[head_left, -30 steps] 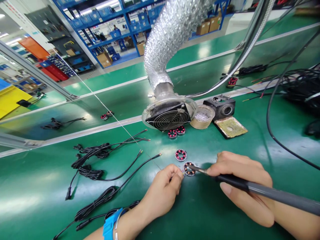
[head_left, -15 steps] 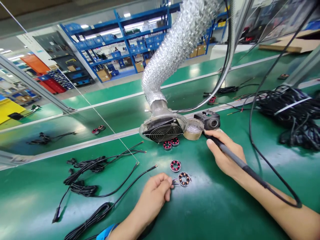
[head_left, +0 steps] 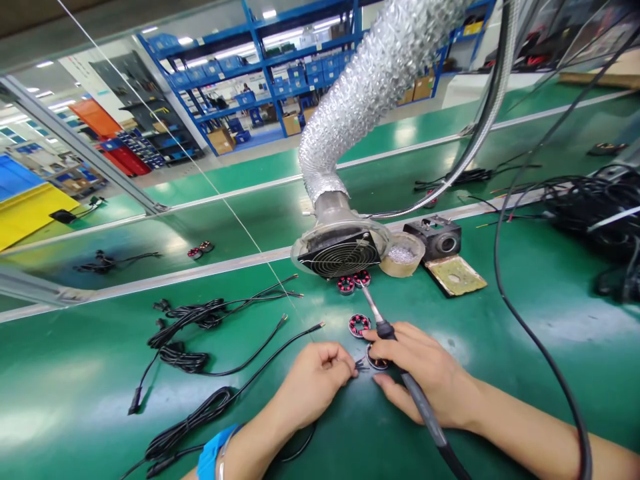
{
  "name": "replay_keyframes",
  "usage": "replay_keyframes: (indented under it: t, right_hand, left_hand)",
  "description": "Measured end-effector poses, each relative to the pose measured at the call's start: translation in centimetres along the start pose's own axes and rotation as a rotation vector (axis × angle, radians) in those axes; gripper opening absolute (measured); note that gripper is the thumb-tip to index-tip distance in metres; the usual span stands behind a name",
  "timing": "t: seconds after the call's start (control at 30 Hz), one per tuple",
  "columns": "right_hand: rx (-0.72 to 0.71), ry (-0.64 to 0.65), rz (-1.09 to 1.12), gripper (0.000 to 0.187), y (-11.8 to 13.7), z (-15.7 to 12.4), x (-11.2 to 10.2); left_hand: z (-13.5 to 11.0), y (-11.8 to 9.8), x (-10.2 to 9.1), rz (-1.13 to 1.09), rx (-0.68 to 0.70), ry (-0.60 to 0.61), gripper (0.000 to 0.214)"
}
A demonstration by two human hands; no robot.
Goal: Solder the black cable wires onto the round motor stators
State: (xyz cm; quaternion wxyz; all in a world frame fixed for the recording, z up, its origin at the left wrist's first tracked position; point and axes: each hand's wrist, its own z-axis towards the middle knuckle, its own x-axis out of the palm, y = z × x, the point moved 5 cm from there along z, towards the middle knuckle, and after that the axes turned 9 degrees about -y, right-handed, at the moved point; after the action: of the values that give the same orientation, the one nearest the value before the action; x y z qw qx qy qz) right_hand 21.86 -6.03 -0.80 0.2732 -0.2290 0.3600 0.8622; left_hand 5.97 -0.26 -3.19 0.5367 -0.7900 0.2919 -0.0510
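the right hand and its soldering iron have moved back from the tub to the copper-coloured ring, and the iron's tip now points away, up toward two red-coiled rings under the extractor. this suggests the hand is busy with the ring rather than with heating it. the right fingers grasp the iron, while some reach over the ring and partly cover it; how firmly they press is hidden. the left hand has stayed beside the ring, its fingers pinched on thin wires whose ends poke out toward it; whether they are joined is unclear. the ring lies on the worktop between the hands, just below another red-coiled ring. the tub holds silvery shavings. beside it stands a black holder with a round opening, its inside dark, and in front a shallow tray carries a yellowish sponge.
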Motion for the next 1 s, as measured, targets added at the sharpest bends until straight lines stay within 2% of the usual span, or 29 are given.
replay_keyframes:
  t: [0.13,0.37,0.53,0.63,0.73,0.8,0.87,0.93,1.0]
  right_hand:
    - [0.025,0.012,0.014,0.024,-0.2,-0.4,0.1]
    - [0.125,0.166,0.172,0.029,0.4,-0.6,0.1]
    - [0.145,0.142,0.261,0.024,0.5,-0.1,0.4]
    - [0.149,0.138,0.291,0.023,0.6,-0.1,0.7]
    - [0.162,0.127,0.283,0.023,0.8,-0.2,0.8]
    - [0.177,0.113,0.268,0.021,1.0,-0.3,0.8]
    - [0.181,0.092,0.241,0.02,1.1,-0.6,0.7]
    - [0.161,0.08,0.217,0.02,1.2,-0.7,0.7]
    - [0.133,0.075,0.206,0.019,1.2,-0.7,0.6]
  left_hand:
    - [-0.2,0.0,0.2,0.016,0.02,0.037,0.015]
    - [-1.1,0.5,0.7,0.075,-0.016,0.063,0.026]
    - [-1.4,0.7,1.0,0.103,-0.036,0.096,0.031]
    - [-1.7,-0.2,1.0,0.169,0.064,0.065,0.027]
    - [-2.7,-1.2,1.0,0.345,0.187,-0.022,0.02]
    - [-3.7,-1.5,1.3,0.43,0.207,-0.031,0.015]
    - [-4.7,-1.3,1.9,0.429,0.159,0.069,0.032]
    - [-5.4,-1.3,2.5,0.41,0.112,0.223,0.056]
    - [-5.4,-1.9,2.4,0.415,0.149,0.3,0.063]
